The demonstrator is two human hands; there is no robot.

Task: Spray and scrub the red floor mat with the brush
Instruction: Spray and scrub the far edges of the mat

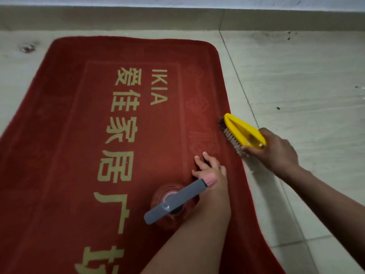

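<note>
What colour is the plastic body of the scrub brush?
The brush is yellow; head view shows it.

Right hand [276, 153] grips yellow brush [243, 131] at the edge of the red mat [79, 155], left hand [211, 171] flat beside the spray bottle [173, 202]

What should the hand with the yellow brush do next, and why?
Probably sweep the brush along the red mat near its right edge. The right hand grips it with bristles down on that edge, and the left hand presses flat on the mat beside it, likely holding it steady.
</note>
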